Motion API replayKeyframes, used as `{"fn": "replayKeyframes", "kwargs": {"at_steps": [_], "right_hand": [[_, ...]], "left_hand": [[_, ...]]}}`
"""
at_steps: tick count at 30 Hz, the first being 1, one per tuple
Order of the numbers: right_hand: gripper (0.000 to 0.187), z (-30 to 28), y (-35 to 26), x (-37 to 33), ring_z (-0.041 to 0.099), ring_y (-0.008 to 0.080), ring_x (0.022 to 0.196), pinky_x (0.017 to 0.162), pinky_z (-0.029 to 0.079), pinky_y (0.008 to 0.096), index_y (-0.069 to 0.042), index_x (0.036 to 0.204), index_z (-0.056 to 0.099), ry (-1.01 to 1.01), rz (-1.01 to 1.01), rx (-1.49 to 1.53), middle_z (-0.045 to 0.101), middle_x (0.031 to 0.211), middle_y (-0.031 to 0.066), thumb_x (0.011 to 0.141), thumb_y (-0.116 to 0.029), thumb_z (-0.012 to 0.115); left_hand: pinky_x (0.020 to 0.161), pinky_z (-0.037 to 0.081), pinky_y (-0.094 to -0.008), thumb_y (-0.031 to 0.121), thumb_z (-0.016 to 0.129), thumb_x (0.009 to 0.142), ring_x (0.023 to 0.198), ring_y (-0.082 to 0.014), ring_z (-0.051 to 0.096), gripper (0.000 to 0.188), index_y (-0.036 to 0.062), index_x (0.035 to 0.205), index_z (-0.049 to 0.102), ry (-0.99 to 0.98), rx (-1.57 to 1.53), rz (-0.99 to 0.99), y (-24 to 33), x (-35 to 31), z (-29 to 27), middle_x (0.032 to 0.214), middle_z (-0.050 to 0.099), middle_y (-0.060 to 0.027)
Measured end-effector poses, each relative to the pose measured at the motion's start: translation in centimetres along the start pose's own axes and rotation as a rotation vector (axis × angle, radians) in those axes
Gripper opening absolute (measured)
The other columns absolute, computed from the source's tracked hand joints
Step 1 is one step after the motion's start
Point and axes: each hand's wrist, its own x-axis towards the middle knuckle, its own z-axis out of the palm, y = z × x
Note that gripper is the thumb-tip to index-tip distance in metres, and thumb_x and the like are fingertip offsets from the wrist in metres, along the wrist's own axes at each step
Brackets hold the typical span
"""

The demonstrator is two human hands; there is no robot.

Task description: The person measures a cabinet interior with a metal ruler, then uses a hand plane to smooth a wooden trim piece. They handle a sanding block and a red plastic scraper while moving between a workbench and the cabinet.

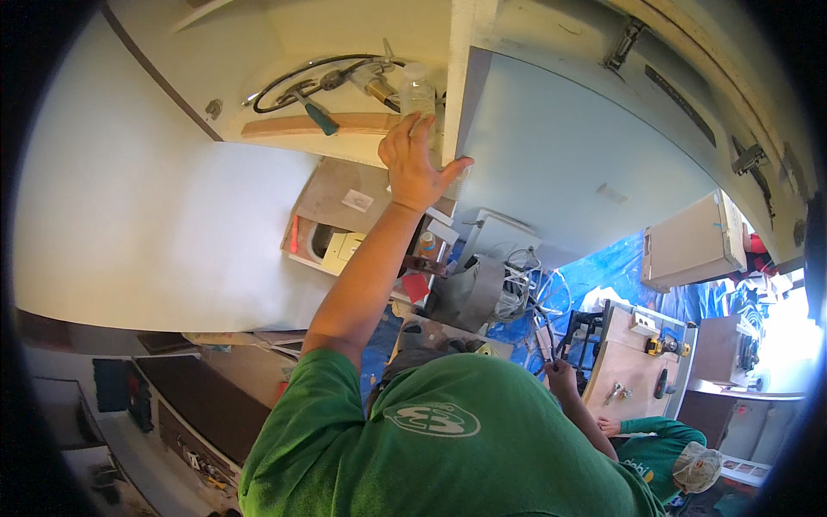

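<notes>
My left hand (415,168) is raised to the lip of an open cabinet shelf, fingers extended and thumb spread toward the upright panel. Its fingertips overlap the base of a clear plastic bottle (417,93); whether they press on it is unclear. Behind the fingers lie a wooden strip (319,126), a coiled black cable (284,84) and a tool with a green handle (320,119). Lower down, to the right of my torso, my right hand (562,379) is closed around something dark and slim, too small to make out.
A co-worker in a green shirt and cap (696,468) is at lower right, beside a board (616,362) bearing a yellow drill (665,346). Blue sheeting (616,269) covers the floor. A grey bag (465,295) and a light-blue panel (577,146) are nearby. Someone in red (758,248) is far right.
</notes>
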Motion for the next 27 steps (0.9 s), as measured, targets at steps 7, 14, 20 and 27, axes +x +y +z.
{"fn": "replayKeyframes", "kwargs": {"at_steps": [7,14,20,27], "right_hand": [[0.036,0.6,0.3,0.0,0.063,0.0377,0.069,0.066,0.048,0.0463,0.002,0.082,0.065,0.031,0.010,-0.008,0.064,0.073,0.0216,0.087,-0.033,0.069],[0.039,0.9,0.4,-0.9,0.066,0.0416,0.077,0.070,0.049,0.0488,0.002,0.085,0.067,-0.012,0.052,0.047,0.066,0.078,0.0245,0.087,-0.036,0.067],[0.042,2.9,2.8,0.5,0.067,0.0431,0.084,0.077,0.050,0.0528,0.000,0.089,0.069,-0.017,-0.008,-0.092,0.070,0.086,0.0242,0.084,-0.041,0.066],[0.026,3.0,1.0,1.7,0.064,0.0445,0.078,0.071,0.049,0.0519,0.000,0.082,0.061,0.002,-0.086,-0.018,0.064,0.077,0.0237,0.084,-0.025,0.064]], "left_hand": [[0.100,0.031,-0.0503,0.070,0.076,0.065,0.123,-0.0354,0.043,0.101,0.0079,0.139,0.047,-0.044,0.057,0.004,-0.9,-1.6,-0.2,0.134,0.048,-0.0171],[0.101,0.033,-0.0533,0.068,0.079,0.065,0.122,-0.0394,0.043,0.104,0.0034,0.139,0.044,-0.005,0.063,0.112,0.3,4.4,-2.7,0.136,0.047,-0.0201],[0.104,0.033,-0.0525,0.054,0.080,0.074,0.121,-0.0410,0.044,0.088,0.0033,0.137,0.047,0.174,-0.107,0.039,1.5,8.1,-4.3,0.131,0.049,-0.0234],[0.075,0.045,-0.0490,0.022,0.059,0.096,0.080,-0.0411,0.057,0.027,0.0006,0.079,0.058,-0.217,-0.251,-0.056,3.4,-1.4,-6.6,0.083,0.061,-0.0203]]}}
